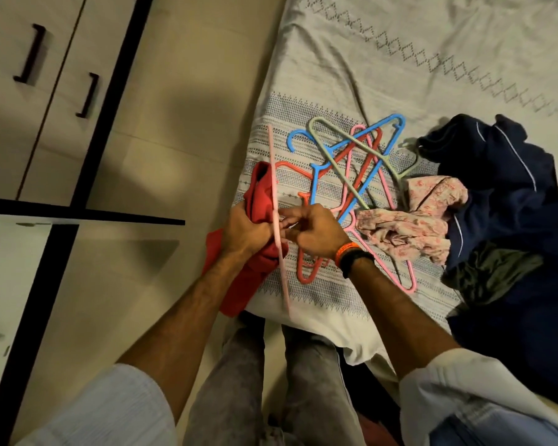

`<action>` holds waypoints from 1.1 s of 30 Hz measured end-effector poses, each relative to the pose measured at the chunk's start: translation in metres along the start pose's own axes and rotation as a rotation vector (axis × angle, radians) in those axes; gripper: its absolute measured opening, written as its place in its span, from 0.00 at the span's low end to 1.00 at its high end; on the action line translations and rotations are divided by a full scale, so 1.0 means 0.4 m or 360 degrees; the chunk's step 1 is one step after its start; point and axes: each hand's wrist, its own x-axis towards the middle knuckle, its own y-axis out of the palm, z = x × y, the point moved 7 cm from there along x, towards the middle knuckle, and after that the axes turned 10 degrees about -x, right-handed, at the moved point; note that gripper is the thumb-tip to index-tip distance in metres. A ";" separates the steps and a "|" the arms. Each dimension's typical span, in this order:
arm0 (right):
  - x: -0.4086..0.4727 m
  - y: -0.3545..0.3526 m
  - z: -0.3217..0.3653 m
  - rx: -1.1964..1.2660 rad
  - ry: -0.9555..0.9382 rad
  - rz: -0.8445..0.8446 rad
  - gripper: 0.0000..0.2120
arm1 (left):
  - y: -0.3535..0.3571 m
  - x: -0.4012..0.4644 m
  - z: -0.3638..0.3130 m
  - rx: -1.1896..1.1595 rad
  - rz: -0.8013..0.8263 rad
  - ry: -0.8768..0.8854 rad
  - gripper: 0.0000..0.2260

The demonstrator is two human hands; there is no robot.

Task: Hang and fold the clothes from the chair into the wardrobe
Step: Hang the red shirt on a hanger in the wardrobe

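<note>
A red garment [255, 201] hangs over the bed's near left corner, bunched in the grip of my left hand [244, 231]. A pale pink hanger [276, 194] stands edge-on between my hands; my right hand [314, 233] pinches it near its middle. A tangle of blue, red, pink and grey hangers [351, 162] lies on the bedsheet just beyond my hands. A pink floral garment [409, 226] and a heap of navy clothes [509, 201] lie to the right.
The bed [400, 59] with a pale patterned sheet fills the right half. The wardrobe [45, 91] with dark handles stands at the left, one door edge [29, 317] open toward me. A strip of beige floor [161, 140] lies between them.
</note>
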 end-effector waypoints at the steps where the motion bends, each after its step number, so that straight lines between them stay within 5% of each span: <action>1: 0.000 -0.012 -0.001 -0.0047 0.0011 -0.0102 0.25 | -0.004 -0.001 -0.004 0.0027 0.0007 0.0007 0.20; 5: -0.013 -0.066 0.068 -0.0688 -0.0483 -0.0584 0.35 | -0.012 0.008 -0.011 0.0139 0.0109 0.0002 0.14; 9: 0.010 -0.064 0.128 -0.1252 -0.0850 -0.0487 0.31 | 0.008 0.004 -0.019 0.0261 0.0296 0.0076 0.11; 15: 0.005 -0.074 0.140 -0.1425 -0.1044 -0.0506 0.16 | 0.009 -0.003 0.004 0.0136 0.0263 0.0054 0.15; 19: -0.008 -0.061 0.140 -0.1486 -0.1195 -0.0481 0.17 | 0.005 -0.015 0.003 0.0004 0.0266 0.0054 0.19; 24: -0.027 -0.094 0.120 -0.1404 -0.1094 -0.0352 0.08 | -0.025 -0.025 0.005 -0.0120 0.0189 -0.0003 0.30; 29: -0.047 -0.149 0.087 -0.1228 -0.0705 -0.0047 0.18 | -0.108 -0.032 0.030 -0.0321 -0.0107 -0.0113 0.41; 33: -0.075 -0.165 0.078 -0.1000 -0.0473 0.0200 0.10 | -0.174 -0.084 -0.024 -0.0420 -0.0253 -0.0094 0.33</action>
